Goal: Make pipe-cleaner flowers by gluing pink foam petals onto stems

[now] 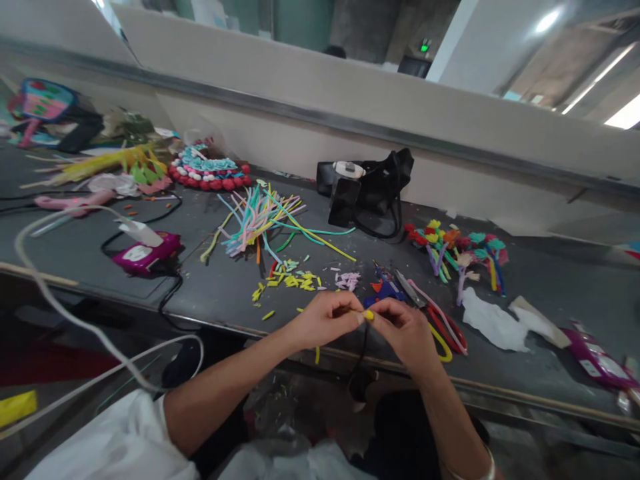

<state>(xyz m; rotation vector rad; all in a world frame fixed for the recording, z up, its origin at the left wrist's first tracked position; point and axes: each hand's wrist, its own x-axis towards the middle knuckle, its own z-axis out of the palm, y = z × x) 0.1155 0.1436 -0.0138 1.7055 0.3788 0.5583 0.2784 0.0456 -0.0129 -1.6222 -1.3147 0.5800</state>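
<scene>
My left hand [330, 321] and my right hand [409, 331] meet at the table's front edge, fingertips pinched together. Between them is a small yellow chenille stem piece [369, 315], mostly covered by the fingers. A yellow strip [317, 355] hangs below my left hand; whether it is held is unclear. Short yellow cut pieces [295, 281] and lilac cut pieces [348, 281] lie just beyond my left hand. Past my right hand are a blue glue gun [387, 288], red-handled scissors [446, 325] and a bent yellow stem [444, 348].
Long pastel chenille stems [260, 223] are heaped at centre-left, near a magenta power strip [145, 255] and a white cable [37, 270]. Colourful stem flowers [463, 250] and crumpled tissue [493, 321] lie to the right. A black bag [383, 183] stands against the partition.
</scene>
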